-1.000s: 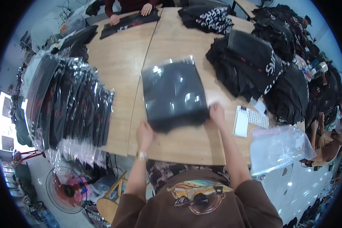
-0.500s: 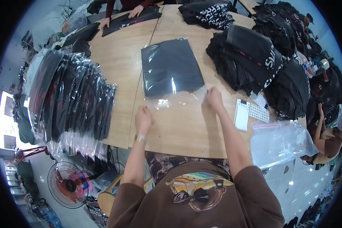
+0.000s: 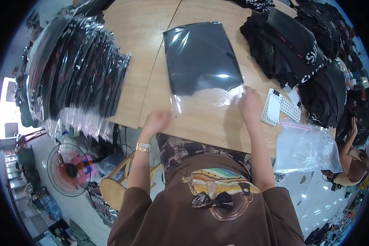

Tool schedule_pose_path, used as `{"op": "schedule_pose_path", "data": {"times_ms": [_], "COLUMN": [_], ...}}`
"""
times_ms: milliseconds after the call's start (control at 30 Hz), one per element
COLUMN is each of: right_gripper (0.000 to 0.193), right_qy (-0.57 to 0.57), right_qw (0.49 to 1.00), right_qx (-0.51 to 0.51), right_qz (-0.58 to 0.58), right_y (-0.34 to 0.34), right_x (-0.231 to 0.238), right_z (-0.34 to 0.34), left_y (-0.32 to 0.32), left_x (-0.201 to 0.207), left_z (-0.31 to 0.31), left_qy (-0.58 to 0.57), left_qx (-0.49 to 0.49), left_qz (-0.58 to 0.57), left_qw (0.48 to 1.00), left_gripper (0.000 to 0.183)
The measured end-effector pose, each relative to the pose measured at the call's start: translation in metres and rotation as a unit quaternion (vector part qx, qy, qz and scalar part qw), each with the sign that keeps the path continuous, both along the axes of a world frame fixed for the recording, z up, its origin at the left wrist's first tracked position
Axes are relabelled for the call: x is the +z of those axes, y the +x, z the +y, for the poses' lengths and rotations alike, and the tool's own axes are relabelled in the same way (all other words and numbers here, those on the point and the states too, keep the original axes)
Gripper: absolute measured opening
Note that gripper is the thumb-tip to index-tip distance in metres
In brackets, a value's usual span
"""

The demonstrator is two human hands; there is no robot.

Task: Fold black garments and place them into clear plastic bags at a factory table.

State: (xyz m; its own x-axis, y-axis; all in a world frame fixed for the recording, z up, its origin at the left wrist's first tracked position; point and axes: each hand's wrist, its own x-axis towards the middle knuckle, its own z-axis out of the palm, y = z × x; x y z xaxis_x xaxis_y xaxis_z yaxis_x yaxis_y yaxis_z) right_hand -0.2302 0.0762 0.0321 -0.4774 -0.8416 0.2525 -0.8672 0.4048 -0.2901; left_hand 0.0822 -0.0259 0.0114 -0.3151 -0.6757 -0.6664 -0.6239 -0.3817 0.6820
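A folded black garment (image 3: 201, 61) lies on the table inside a clear plastic bag (image 3: 209, 100), whose lower edge extends past the cloth toward me. My right hand (image 3: 251, 104) is closed at the bag's lower right corner, with the film at its fingertips. Left of the bag's lower left corner, my left hand (image 3: 157, 122) is curled and slightly blurred above the table's near edge. Whether anything is in its fingers is hidden.
Bagged black garments (image 3: 78, 69) stand in a row on the left. Loose black garments (image 3: 281, 47) are heaped at right, near a white dotted sheet (image 3: 290, 107) and empty clear bags (image 3: 305, 147). A fan (image 3: 69, 169) and wooden stool (image 3: 112, 192) stand below left.
The view has shifted, so the table sits higher in the picture and the co-worker's hands at the far side are out of sight. My right hand is now closer to the bag's corner.
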Motion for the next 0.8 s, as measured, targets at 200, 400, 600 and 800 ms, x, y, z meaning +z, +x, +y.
{"op": "schedule_pose_path", "data": {"times_ms": [200,400,600,800], "right_gripper": [0.011,0.02,0.031,0.031], "right_qy": [-0.073,-0.077,-0.095,-0.087], "right_qw": [0.917,0.905,0.936,0.92], "right_qx": [0.307,0.38,0.33,0.373], "right_qz": [-0.244,-0.178,-0.072,-0.086], "right_y": [0.103,0.127,0.111,0.105], "right_x": [-0.021,-0.051,-0.042,-0.045], "right_z": [-0.019,-0.027,0.003,0.006], "left_y": [-0.013,-0.015,-0.022,-0.026], "left_x": [-0.005,-0.023,-0.013,-0.004], "left_z": [0.021,0.045,0.05,0.029], "left_qy": [-0.084,-0.03,-0.019,0.003], "left_qx": [0.054,0.069,0.033,0.006], "left_qz": [0.05,0.129,0.124,0.086], "left_qw": [0.994,0.989,0.992,0.996], "left_gripper": [0.015,0.014,0.017,0.023]}}
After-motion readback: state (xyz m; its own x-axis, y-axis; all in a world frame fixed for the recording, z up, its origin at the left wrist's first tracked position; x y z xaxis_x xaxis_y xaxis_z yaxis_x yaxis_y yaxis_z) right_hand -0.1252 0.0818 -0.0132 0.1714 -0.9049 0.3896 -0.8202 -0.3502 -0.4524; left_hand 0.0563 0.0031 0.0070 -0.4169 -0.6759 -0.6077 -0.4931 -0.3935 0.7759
